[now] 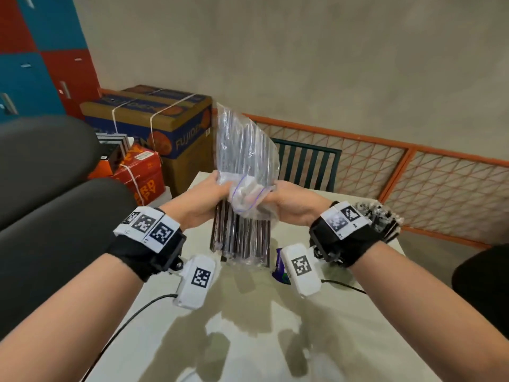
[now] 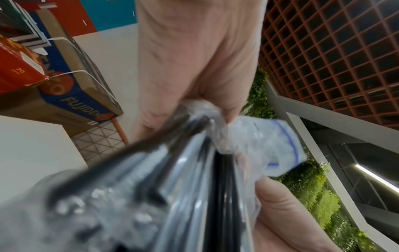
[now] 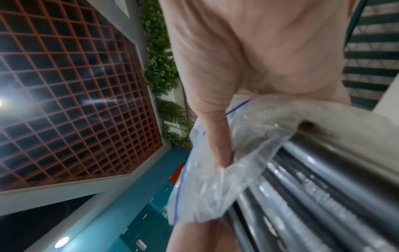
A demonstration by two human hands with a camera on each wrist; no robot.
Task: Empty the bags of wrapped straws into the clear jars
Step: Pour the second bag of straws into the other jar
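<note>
A clear zip bag (image 1: 242, 150) with a blue seal line is held above the table, its mouth bunched downward between my hands. My left hand (image 1: 219, 187) grips the bag's mouth from the left and my right hand (image 1: 276, 193) grips it from the right. Dark wrapped straws (image 1: 239, 235) stick out below the mouth as an upright bundle down to the table (image 1: 275, 340). Something clear surrounds their lower end; I cannot tell if it is a jar. In the left wrist view the crumpled bag (image 2: 265, 141) and straws (image 2: 194, 187) fill the centre. The right wrist view shows fingers pinching the bag (image 3: 215, 187) over the straws (image 3: 313, 196).
Another cluster of wrapped straws (image 1: 377, 219) stands behind my right wrist. A purple packet (image 1: 281, 267) lies on the table below the bundle. Cardboard boxes (image 1: 154, 119) are stacked at the far left, a dark chair (image 1: 308, 166) sits beyond the table, and an orange railing (image 1: 413, 172) runs on the right.
</note>
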